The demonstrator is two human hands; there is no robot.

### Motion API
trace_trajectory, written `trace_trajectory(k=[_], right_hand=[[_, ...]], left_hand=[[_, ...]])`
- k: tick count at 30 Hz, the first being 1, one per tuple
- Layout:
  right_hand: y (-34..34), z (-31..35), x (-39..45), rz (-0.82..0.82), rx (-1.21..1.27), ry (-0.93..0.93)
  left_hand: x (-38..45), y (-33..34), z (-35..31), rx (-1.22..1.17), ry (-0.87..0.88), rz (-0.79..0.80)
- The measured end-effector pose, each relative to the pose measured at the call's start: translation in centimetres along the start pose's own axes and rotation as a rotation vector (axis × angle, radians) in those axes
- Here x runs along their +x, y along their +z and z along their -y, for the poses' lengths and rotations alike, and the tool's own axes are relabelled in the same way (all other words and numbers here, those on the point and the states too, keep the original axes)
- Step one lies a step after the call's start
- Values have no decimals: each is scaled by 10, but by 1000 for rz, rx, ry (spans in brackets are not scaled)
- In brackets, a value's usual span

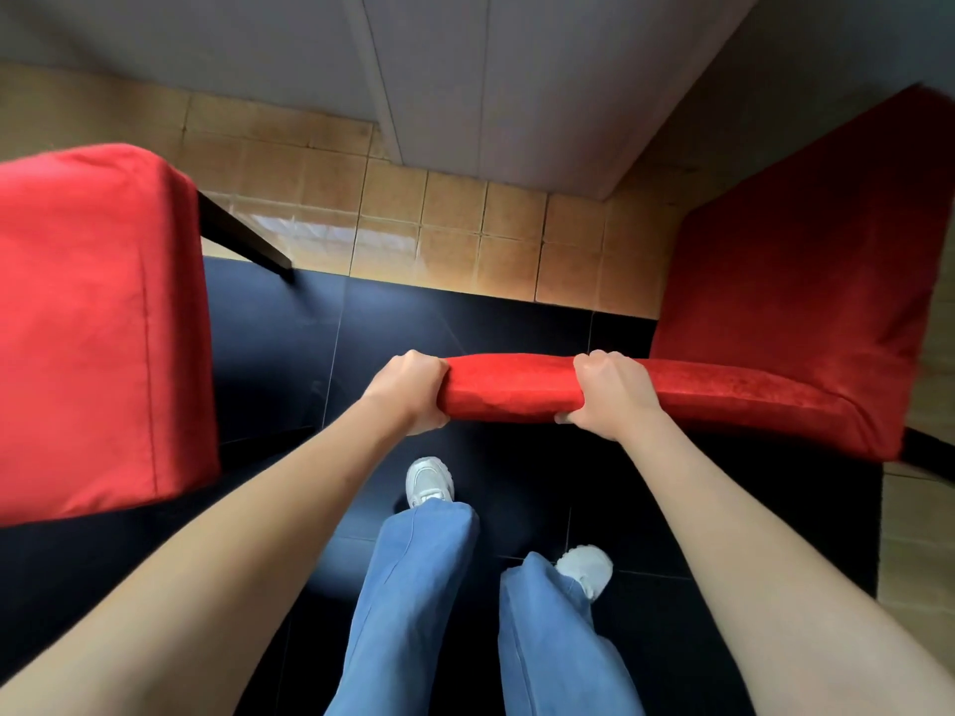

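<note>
**Both hands gripping the chair back, ready to shift it**

The person is standing behind a red chair (775,302) and gripping the top edge of its back. The left hand (411,392) is wrapping round the left corner. The right hand (612,392) is clamping the edge further along, fingers curled over the far side and thumbs on the near side. The chair is sitting to the right, its seat pointing toward the grey table (517,85).

The step in hand looks like moving the chair. The next move is calling for an even pull or lift with both hands, keeping clear of the feet just below.

A second red chair (93,312) is standing well apart on the left. The floor is changing from dark tiles (289,328) underfoot to glossy tan tiles (455,235) by the table.
</note>
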State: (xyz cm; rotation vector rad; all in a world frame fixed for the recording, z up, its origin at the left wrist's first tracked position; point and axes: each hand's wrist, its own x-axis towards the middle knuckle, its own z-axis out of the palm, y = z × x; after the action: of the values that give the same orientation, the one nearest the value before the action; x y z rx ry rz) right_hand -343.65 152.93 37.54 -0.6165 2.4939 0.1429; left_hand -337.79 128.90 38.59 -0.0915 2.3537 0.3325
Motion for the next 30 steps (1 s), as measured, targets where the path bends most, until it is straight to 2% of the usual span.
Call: trace_trajectory(k=[4,10,19,24,26,30], right_hand=[[-29,3,-10,-8,7,43],[-78,2,-28,-36,45,125],[-148,-15,-76,-81,145,209],[-165,-39,-107,-137,213,244],[-167,-46,-117,-141,213,249],[-169,-60,-136,-158,229,260]], left_hand=[[-21,-33,-3,-17,33,-63],[-63,-72,-2,-221,126,-350],[-112,-147,-40,-237,201,-572],[-140,-141,-73,-527,219,-776],[-148,-138,-86,-623,192,-784],[-158,-145,-107,-586,202,-778]])
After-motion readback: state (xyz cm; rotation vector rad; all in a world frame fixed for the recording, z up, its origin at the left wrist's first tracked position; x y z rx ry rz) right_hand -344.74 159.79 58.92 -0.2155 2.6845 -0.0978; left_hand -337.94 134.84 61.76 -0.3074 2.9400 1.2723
